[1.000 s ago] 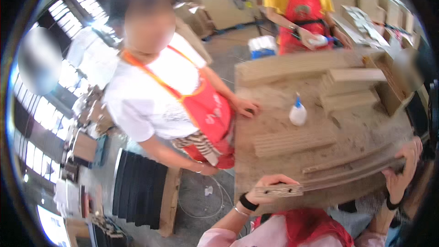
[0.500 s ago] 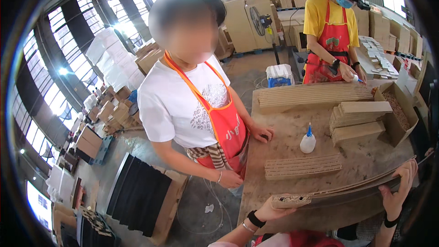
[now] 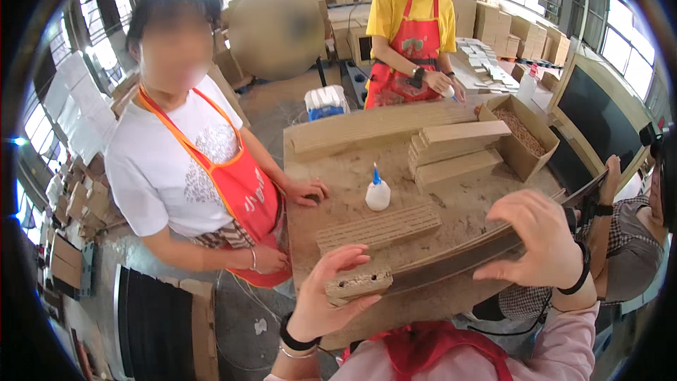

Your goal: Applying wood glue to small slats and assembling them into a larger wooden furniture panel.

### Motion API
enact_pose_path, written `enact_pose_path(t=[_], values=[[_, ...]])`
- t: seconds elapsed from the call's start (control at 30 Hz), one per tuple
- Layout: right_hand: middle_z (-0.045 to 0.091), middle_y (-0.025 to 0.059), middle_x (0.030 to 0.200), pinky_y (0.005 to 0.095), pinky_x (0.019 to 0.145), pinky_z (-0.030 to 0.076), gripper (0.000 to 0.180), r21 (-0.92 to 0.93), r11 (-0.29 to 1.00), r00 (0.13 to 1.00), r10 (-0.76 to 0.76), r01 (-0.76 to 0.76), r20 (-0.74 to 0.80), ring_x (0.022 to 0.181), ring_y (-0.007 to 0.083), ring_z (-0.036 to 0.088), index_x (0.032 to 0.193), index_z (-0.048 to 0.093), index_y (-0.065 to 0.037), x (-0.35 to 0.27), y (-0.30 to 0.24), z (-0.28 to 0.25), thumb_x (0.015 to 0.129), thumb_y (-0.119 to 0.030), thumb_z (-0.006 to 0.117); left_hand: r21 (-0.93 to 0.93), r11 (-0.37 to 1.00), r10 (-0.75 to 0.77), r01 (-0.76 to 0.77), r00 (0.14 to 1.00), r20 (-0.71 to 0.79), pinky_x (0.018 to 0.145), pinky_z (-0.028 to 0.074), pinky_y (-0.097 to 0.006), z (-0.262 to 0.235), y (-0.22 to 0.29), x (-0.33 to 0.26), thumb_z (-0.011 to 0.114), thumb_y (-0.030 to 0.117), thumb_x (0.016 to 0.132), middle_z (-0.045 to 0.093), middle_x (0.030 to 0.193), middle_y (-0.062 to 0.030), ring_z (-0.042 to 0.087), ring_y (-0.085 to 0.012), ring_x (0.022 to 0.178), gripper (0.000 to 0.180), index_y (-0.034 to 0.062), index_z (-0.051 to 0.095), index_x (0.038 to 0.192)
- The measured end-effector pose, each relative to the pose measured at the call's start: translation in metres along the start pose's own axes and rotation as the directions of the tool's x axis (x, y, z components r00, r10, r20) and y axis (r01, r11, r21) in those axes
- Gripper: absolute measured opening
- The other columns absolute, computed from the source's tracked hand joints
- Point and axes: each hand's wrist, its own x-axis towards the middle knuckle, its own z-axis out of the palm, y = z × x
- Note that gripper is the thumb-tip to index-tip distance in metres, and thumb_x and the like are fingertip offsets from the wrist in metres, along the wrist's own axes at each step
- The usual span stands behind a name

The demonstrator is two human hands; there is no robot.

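A long, narrow chipboard panel (image 3: 451,268) with a dark side face lies along the near edge of the worktable (image 3: 352,169). Its left end shows two drilled holes. My left hand (image 3: 321,303) is around that end, fingers above and thumb below, spread apart; whether it touches the wood I cannot tell. Over the panel's right part hovers my right hand (image 3: 539,240), open, its fingers curved and holding nothing. Just beyond the panel is a short stack of strips (image 3: 381,228), with a white glue bottle (image 3: 378,194) with a blue nozzle standing behind it.
Long boards (image 3: 381,125), stacked shorter boards (image 3: 455,148) and a cardboard box (image 3: 532,144) of small brown pieces occupy the table's far side. A person in white (image 3: 204,148) stands left, one in yellow (image 3: 412,28) opposite. Another person's hand (image 3: 612,173) is near the panel's right end.
Both my hands have loosened from the panel, and my right hand has come off it with fingers apart. The view has swung right, and the panel appears lower on the table.
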Motion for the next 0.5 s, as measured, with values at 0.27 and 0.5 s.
enact_pose_path(t=[0.27,0.5], values=[[0.061,0.0106,0.088,0.0380,0.064,0.050,0.043,0.201,0.979,0.981,-0.015,-0.024,0.192,0.076,0.0298,0.063,0.102,0.057,-0.006,0.015,-0.019,0.009,0.076,-0.035,0.074,-0.148,0.988,-0.045,0.036,0.998,-0.052,0.084,0.052,-0.029,0.029,0.008,0.003,0.081,-0.001,0.071,0.061,0.117,-0.0132,0.061,-0.0158,0.104,0.063,-0.0036,0.047,0.125],[0.055,0.0074,0.076,0.0393,0.058,0.047,0.032,0.055,0.997,0.976,-0.066,0.056,0.209,0.069,0.0284,0.061,0.085,0.052,-0.006,0.007,-0.026,0.037,0.070,-0.024,0.074,-0.077,0.990,-0.132,0.122,0.980,-0.148,0.065,0.052,-0.023,0.033,0.003,-0.003,0.086,0.003,0.067,0.067,0.082,-0.0018,0.062,-0.0062,0.074,0.045,0.0011,0.056,0.101]])
